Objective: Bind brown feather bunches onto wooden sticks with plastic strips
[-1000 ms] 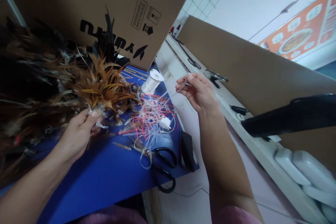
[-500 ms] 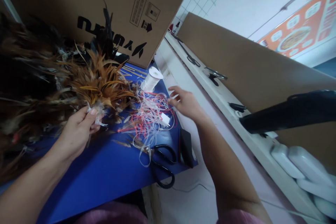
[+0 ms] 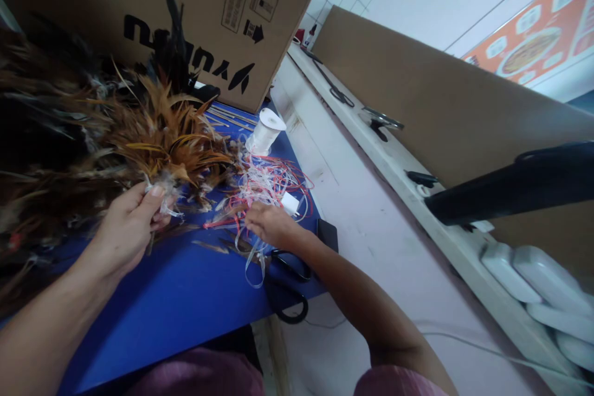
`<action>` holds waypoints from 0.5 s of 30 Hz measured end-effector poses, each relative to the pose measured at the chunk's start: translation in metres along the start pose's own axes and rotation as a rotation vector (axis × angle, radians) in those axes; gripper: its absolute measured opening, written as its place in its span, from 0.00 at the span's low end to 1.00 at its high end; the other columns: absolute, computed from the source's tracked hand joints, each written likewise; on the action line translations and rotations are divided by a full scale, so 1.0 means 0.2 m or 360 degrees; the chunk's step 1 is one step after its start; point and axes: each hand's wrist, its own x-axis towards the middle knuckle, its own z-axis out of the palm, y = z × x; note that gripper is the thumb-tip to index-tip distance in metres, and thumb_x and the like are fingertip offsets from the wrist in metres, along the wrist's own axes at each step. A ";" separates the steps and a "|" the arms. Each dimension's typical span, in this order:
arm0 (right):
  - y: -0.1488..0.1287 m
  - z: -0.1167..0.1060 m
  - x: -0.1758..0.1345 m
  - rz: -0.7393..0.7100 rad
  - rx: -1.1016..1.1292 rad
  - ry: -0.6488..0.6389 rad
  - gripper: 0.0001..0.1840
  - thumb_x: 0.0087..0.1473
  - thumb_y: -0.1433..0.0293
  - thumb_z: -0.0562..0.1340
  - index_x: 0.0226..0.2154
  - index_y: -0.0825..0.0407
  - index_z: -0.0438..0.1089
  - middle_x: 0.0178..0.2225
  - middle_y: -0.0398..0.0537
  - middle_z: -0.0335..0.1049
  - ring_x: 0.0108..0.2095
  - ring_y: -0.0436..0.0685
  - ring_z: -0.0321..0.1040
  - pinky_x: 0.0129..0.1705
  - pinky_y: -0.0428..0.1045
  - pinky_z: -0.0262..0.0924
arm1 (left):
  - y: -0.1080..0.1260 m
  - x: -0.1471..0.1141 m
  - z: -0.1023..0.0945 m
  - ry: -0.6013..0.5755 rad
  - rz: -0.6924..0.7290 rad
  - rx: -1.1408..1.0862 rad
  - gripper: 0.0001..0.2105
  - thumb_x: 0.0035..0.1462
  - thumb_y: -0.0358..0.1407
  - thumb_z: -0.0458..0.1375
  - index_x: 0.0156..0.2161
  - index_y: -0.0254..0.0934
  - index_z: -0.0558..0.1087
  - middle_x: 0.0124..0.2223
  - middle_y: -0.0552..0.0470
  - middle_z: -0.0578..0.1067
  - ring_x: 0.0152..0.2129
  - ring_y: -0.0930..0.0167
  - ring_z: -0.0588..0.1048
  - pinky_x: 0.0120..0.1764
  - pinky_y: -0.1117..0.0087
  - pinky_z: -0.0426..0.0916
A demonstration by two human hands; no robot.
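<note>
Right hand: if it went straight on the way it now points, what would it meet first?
The right hand would probably meet the tangled red and white strips just ahead, though depth is unclear and it might pass slightly above them.

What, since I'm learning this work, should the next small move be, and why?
Perhaps pick out one of the ribbons with the right hand: it is at their near edge, while the left hand pinches a feather bunch.
</note>
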 end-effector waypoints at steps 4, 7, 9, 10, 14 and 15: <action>0.01 -0.17 -0.01 0.0115 0.0203 0.0299 0.04 0.55 0.71 0.56 0.30 0.49 0.65 0.30 0.42 0.70 0.31 0.51 0.68 0.34 0.47 0.64 | 0.00 0.00 0.00 0.0034 -0.0009 0.0039 0.16 0.49 0.43 0.63 0.24 0.35 0.63 0.23 0.57 0.64 0.17 0.80 0.58 0.19 0.82 0.56; -0.01 -0.31 -0.05 0.0258 0.0641 0.0590 0.03 0.54 0.69 0.58 0.30 0.50 0.64 0.25 0.42 0.71 0.25 0.50 0.69 0.26 0.45 0.62 | 0.00 0.00 0.00 0.0093 -0.0034 0.0087 0.15 0.49 0.43 0.63 0.25 0.35 0.64 0.23 0.57 0.66 0.17 0.80 0.59 0.19 0.82 0.57; -0.01 -0.39 -0.07 0.0281 0.0889 0.0792 0.05 0.51 0.68 0.62 0.29 0.52 0.65 0.23 0.42 0.72 0.22 0.49 0.68 0.22 0.44 0.61 | 0.00 0.00 0.00 0.0072 -0.0041 0.0080 0.15 0.48 0.43 0.63 0.25 0.35 0.64 0.23 0.57 0.66 0.17 0.81 0.58 0.19 0.82 0.56; -0.01 -0.41 -0.09 0.0266 0.0941 0.0877 0.06 0.51 0.67 0.63 0.29 0.52 0.65 0.23 0.42 0.72 0.21 0.48 0.68 0.22 0.44 0.61 | 0.00 0.00 0.00 0.0050 -0.0043 0.0068 0.16 0.48 0.43 0.63 0.24 0.35 0.63 0.23 0.57 0.65 0.17 0.81 0.58 0.18 0.82 0.55; 0.02 -0.39 -0.12 0.0213 0.1063 0.1050 0.09 0.50 0.65 0.65 0.30 0.52 0.66 0.23 0.40 0.72 0.20 0.48 0.67 0.25 0.45 0.64 | 0.00 0.00 0.01 0.0038 -0.0041 0.0063 0.16 0.48 0.43 0.63 0.24 0.35 0.63 0.22 0.58 0.64 0.16 0.81 0.57 0.17 0.82 0.54; 0.03 -0.37 -0.12 0.0223 0.1093 0.1019 0.09 0.49 0.65 0.65 0.30 0.52 0.66 0.22 0.40 0.71 0.21 0.48 0.67 0.25 0.46 0.64 | 0.00 0.00 0.01 0.0046 -0.0042 0.0070 0.16 0.48 0.43 0.63 0.24 0.34 0.63 0.22 0.57 0.64 0.16 0.81 0.57 0.18 0.83 0.54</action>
